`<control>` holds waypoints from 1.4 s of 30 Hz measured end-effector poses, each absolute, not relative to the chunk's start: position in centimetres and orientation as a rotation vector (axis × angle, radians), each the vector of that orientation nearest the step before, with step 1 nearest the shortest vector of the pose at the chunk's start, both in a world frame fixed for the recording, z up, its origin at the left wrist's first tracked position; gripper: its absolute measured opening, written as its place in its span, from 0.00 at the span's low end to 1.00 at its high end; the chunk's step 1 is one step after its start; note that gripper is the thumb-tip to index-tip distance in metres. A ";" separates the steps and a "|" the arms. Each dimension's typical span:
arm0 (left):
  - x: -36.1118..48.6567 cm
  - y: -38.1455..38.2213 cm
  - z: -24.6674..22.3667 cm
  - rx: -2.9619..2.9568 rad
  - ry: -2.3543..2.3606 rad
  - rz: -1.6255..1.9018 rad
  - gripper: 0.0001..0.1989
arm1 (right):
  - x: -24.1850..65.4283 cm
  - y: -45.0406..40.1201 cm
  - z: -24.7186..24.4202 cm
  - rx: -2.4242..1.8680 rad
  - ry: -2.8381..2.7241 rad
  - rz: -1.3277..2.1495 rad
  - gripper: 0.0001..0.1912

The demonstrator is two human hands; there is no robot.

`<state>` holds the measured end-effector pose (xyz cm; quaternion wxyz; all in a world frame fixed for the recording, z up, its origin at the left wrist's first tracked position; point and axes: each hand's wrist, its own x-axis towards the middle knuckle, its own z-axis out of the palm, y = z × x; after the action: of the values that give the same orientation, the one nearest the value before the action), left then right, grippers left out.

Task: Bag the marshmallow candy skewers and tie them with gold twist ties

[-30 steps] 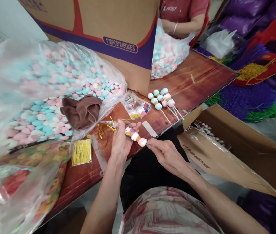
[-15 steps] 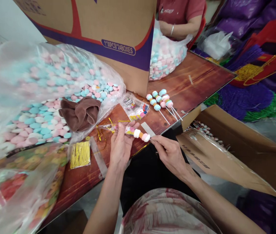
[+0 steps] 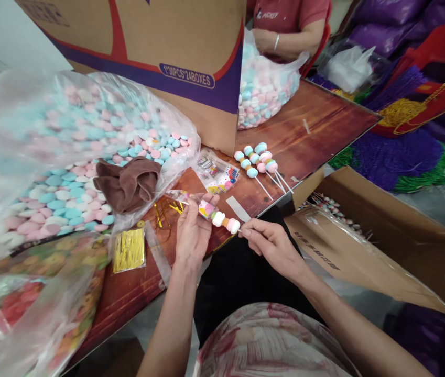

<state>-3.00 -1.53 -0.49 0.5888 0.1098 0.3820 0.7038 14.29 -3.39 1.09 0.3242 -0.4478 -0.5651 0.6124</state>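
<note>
Between my hands is a candy skewer of white, orange and pink pieces on a stick. My right hand pinches its stick end. Fingers of my left hand are closed on a clear printed wrapper bag, and the skewer's far end sits at or inside its mouth; my fingers hide part of this. Beyond my hands, several finished-looking candy skewers lie on the table. Flat printed bags lie left of them. Loose gold twist ties lie just left of my left hand.
A large bag of pastel candies fills the left, a brown cloth on it. A pack of gold ties lies nearby. A tall carton stands behind; a co-worker sits beyond. An open carton with skewers stands right.
The skewer and both hands have shifted slightly left. The wrapper bag shows a little more clearly between my left fingers. Things on the table stay put.
</note>
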 end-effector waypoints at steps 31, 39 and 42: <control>-2.2 -1.8 -0.8 0.294 0.885 1.401 0.16 | 13.7 -4.0 -0.9 -1.185 -2.316 0.165 0.15; -2.1 -2.4 -0.9 0.348 0.826 1.412 0.15 | 12.9 -4.4 -0.9 -1.188 -2.023 0.700 0.13; -2.5 -2.4 -0.4 0.308 0.849 1.376 0.18 | 13.1 -4.3 -1.1 -1.182 -1.920 0.719 0.10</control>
<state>-2.54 -2.37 -0.38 0.6801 0.1373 0.3784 0.6128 13.08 -4.32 -1.11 0.3779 -0.4626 -0.7511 0.2811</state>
